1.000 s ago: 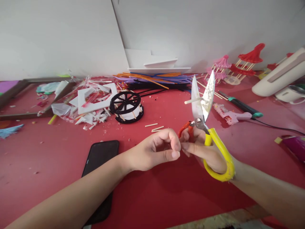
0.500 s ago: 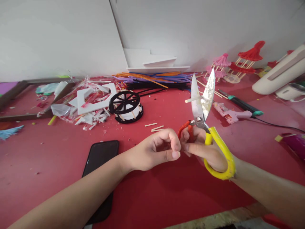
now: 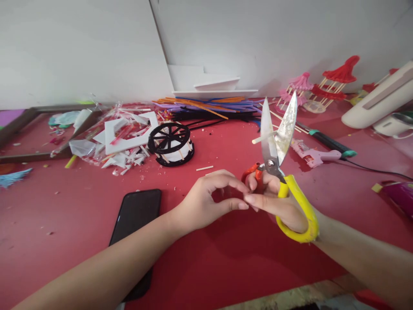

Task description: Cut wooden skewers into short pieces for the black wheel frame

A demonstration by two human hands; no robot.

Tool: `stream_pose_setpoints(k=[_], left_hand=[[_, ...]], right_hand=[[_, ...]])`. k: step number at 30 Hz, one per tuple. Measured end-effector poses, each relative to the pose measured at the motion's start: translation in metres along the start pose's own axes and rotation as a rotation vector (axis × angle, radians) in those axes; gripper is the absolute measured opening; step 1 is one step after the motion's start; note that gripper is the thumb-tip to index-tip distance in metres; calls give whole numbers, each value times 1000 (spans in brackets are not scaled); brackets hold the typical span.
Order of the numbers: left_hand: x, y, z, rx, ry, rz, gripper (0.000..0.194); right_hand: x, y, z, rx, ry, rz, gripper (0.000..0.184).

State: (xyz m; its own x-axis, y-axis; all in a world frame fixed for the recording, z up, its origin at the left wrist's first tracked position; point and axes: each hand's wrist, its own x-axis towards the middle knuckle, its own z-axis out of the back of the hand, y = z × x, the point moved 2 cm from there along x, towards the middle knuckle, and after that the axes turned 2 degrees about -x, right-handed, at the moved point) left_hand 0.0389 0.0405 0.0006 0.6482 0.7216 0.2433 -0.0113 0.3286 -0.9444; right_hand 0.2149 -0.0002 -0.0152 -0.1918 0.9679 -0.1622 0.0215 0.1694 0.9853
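Note:
My right hand (image 3: 280, 204) holds a pair of scissors (image 3: 274, 165) upright, one handle loop yellow and the other red-orange. Their blades are spread apart, and a short pale stick (image 3: 260, 139) lies across them. My left hand (image 3: 209, 200) is beside it, with thumb and forefinger curved and apart. Its fingertips meet the right thumb and fingers; whether something tiny is between them is hidden. Behind the left hand lies a short cut stick (image 3: 204, 168). Farther back stands a black spoked ring frame (image 3: 171, 144) on short sticks, with white inside.
A phone (image 3: 137, 215) lies by my left forearm. White foam scraps (image 3: 129, 142) and pipe cleaners (image 3: 206, 107) line the back. To the right are a pink glue gun (image 3: 314, 153), a green-and-black handled tool (image 3: 332, 142) and small red (image 3: 338, 75) and pink (image 3: 300, 84) pavilion models.
My left hand has moved slightly right, its thumb and forefinger wider apart, and now touches the right fingertips. It covers most of the paired sticks behind. The scissors have shifted a little right.

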Motion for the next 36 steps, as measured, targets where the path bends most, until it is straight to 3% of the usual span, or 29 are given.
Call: stream_pose_setpoints(k=[8,12,14,17,20,23,24,25,26,28,31,36], left_hand=[[-3,1,-1,-8,-73,-9,5],[-1,-23,14,134,-204,45,11],[1,-44,35,323,-342,24,16],[1,-76,79,791,-693,-81,26],[-4,-85,127,1211,-960,108,36],[-10,-68,164,1329,-852,347,44],[-13,-61,172,1341,-822,428,55],[-14,-54,178,1329,-824,479,62],[-15,-51,180,1323,-881,457,57],[-11,-46,171,1253,-848,298,31],[1,-49,132,1047,-836,5,19],[11,-42,45,465,-363,138,21]], right_hand=[[-2,1,3,-185,18,3,24],[0,0,11,-214,-47,21,29],[2,0,15,-224,-77,37,30],[4,1,18,-261,-88,75,29],[6,2,20,-298,-87,108,28],[6,3,23,-376,-104,117,27],[6,3,24,-427,-112,109,28],[5,4,25,-491,-129,97,27],[5,5,26,-562,-151,82,27],[5,8,27,-705,-190,61,27],[6,15,26,-844,-215,81,27],[7,20,25,-886,-213,129,28]])
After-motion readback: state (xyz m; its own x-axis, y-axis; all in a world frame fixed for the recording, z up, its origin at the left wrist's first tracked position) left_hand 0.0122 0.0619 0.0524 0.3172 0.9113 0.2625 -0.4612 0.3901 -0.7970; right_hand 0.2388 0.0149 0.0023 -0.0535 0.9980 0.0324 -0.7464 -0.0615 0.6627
